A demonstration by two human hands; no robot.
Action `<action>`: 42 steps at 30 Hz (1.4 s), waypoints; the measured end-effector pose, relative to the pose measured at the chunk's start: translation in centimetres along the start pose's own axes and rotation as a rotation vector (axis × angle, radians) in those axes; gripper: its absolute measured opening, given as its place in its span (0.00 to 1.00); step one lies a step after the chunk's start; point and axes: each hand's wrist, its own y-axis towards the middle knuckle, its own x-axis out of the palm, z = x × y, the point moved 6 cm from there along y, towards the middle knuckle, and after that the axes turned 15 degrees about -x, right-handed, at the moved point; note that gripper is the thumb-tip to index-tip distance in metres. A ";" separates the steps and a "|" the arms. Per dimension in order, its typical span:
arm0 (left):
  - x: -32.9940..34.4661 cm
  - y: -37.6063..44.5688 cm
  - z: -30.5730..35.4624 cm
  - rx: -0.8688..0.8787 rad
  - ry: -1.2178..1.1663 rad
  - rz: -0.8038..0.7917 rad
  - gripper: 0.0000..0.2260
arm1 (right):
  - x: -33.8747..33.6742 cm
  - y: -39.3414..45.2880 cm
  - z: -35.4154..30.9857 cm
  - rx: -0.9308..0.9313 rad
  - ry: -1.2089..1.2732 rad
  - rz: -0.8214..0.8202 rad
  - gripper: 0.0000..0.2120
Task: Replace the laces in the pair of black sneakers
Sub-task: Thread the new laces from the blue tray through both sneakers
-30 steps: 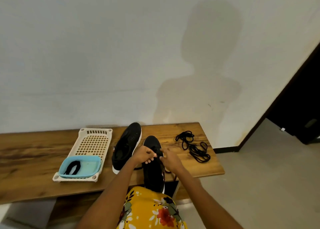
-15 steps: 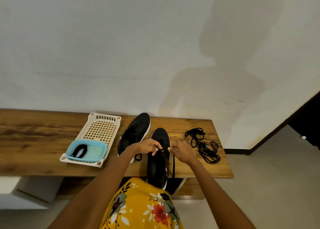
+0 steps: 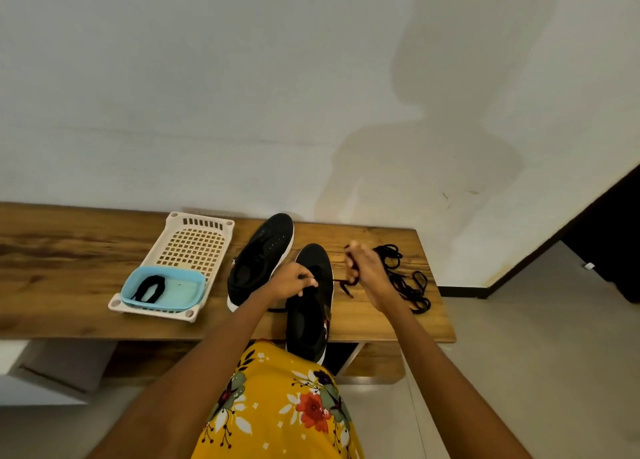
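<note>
Two black sneakers stand on the wooden bench [image 3: 69, 261]. The near sneaker [image 3: 310, 316] juts over the front edge; the other sneaker [image 3: 261, 254] lies to its left, toe toward the wall. My left hand [image 3: 291, 283] sits on the near sneaker's eyelets and pinches the lace there. My right hand [image 3: 363, 268] is raised to the right of that shoe, gripping a black lace [image 3: 343, 285] that runs from the shoe to the hand. A pile of loose black laces [image 3: 405, 278] lies right of my right hand.
A cream slotted tray [image 3: 194, 247] lies left of the shoes, with a light blue dish [image 3: 180, 294] in its near end holding a coiled black lace [image 3: 149, 287]. A white wall stands behind the bench. A dark doorway [image 3: 616, 230] opens at the right.
My right hand has moved up and to the right, drawing the lace out from the near sneaker. My left hand stays on the eyelets. The camera view has tilted.
</note>
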 end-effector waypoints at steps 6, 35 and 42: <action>-0.2 0.2 0.0 0.005 -0.006 -0.015 0.07 | 3.0 -1.0 3.4 -0.115 -0.784 -0.583 0.08; 1.4 -0.4 -1.5 0.035 -0.402 0.225 0.12 | 3.0 0.3 7.1 0.143 -0.353 -0.479 0.11; 1.1 -0.2 -1.9 -0.008 -0.450 0.157 0.09 | 2.1 -0.9 8.3 0.176 -0.158 -0.257 0.10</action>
